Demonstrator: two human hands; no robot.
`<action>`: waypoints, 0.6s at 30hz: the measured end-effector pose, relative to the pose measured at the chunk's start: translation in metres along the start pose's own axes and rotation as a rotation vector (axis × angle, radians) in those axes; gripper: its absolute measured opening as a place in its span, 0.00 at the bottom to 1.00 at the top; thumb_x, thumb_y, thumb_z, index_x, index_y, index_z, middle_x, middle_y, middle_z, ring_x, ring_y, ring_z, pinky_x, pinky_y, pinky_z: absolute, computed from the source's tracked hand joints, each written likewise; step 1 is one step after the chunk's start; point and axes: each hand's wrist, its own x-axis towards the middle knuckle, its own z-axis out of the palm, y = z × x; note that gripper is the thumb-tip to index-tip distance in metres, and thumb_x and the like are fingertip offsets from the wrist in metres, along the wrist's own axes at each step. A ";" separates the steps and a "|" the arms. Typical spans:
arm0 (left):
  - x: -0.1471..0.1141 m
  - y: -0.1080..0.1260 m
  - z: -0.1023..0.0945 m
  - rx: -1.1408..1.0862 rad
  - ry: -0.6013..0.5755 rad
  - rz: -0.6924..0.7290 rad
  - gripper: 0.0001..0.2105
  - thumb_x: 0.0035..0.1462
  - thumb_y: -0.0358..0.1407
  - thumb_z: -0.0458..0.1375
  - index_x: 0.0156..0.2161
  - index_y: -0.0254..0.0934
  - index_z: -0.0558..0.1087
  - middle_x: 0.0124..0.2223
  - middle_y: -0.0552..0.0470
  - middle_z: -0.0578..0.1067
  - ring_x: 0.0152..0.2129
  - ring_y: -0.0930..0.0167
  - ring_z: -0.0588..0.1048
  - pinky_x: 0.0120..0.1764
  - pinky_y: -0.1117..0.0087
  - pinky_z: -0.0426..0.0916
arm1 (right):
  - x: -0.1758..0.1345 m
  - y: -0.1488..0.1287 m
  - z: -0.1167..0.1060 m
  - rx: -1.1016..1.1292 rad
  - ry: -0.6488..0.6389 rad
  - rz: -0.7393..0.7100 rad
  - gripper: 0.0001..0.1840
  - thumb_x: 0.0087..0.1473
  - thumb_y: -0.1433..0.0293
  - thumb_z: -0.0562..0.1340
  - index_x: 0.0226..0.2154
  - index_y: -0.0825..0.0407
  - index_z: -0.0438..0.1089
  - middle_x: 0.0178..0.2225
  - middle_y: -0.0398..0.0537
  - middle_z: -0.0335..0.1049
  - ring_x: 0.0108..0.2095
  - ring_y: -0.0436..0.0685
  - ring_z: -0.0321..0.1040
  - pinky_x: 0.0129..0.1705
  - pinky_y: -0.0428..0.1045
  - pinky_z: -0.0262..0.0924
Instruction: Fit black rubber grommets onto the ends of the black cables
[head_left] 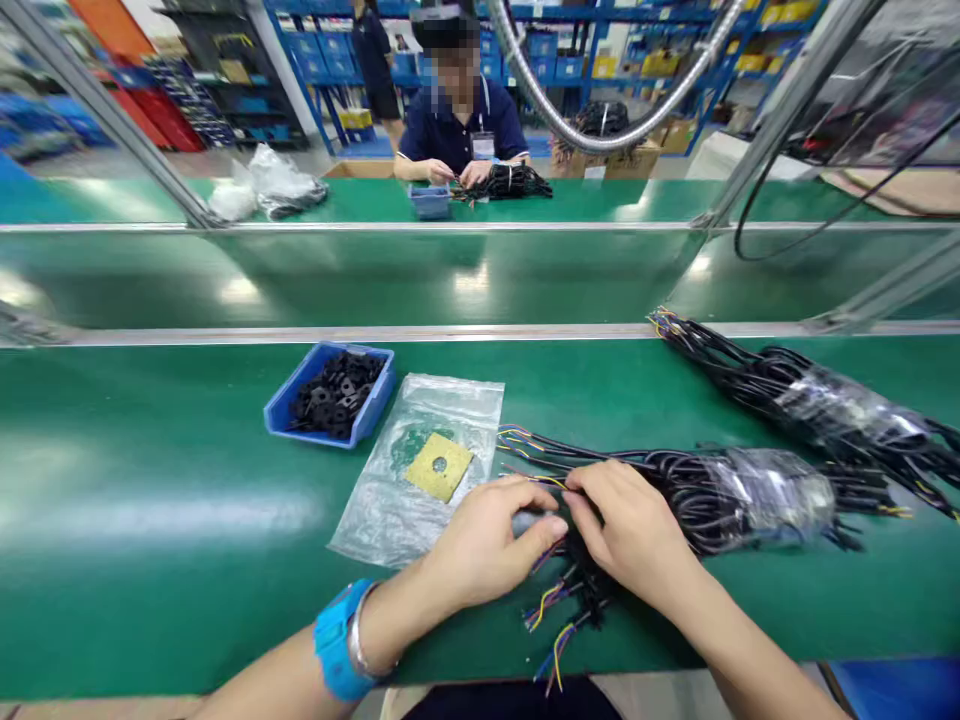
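Both hands meet over a bunch of black cables at the front of the bench. My right hand (630,530) is closed with its fingertips around a black cable, whose thin coloured wires (553,481) poke out to the left. Beside it, my left hand (491,540) has its thumb and fingers curled together near the wire ends; what they pinch is hidden. Below the hands, more cable ends (574,625) show stripped coloured wires. A plastic-wrapped cable bundle (780,495) lies to the right. Left of my hands, a yellow square with a hole (439,467) rests on a clear zip bag (390,510).
A blue bin (281,420) of small black parts stands left of the bag. Another wrapped cable bundle (847,405) lies at the back right. Metal rails (450,334) cross behind. A person (472,125) handles cables across the bench; a flexible metal hose (592,143) hangs overhead.
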 end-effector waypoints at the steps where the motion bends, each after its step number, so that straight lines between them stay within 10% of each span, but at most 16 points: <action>1: 0.001 -0.004 0.003 -0.095 0.052 -0.052 0.06 0.56 0.36 0.57 0.39 0.39 0.70 0.39 0.51 0.75 0.38 0.67 0.74 0.43 0.63 0.67 | -0.001 0.001 0.000 0.053 -0.004 0.001 0.04 0.59 0.74 0.54 0.34 0.53 0.64 0.29 0.48 0.67 0.31 0.55 0.64 0.35 0.52 0.62; 8: 0.010 -0.014 0.019 -0.320 0.180 -0.035 0.10 0.56 0.34 0.58 0.43 0.36 0.67 0.34 0.53 0.75 0.29 0.73 0.75 0.34 0.72 0.70 | -0.005 0.006 0.000 0.235 0.009 -0.061 0.09 0.59 0.76 0.54 0.39 0.52 0.68 0.34 0.48 0.68 0.35 0.52 0.67 0.37 0.47 0.65; 18: 0.022 -0.012 -0.002 0.856 0.055 0.664 0.14 0.64 0.30 0.45 0.34 0.35 0.73 0.28 0.53 0.73 0.24 0.71 0.71 0.26 0.70 0.65 | -0.013 0.019 0.008 -0.006 0.011 -0.137 0.11 0.62 0.67 0.51 0.41 0.55 0.66 0.36 0.50 0.72 0.34 0.54 0.71 0.37 0.48 0.67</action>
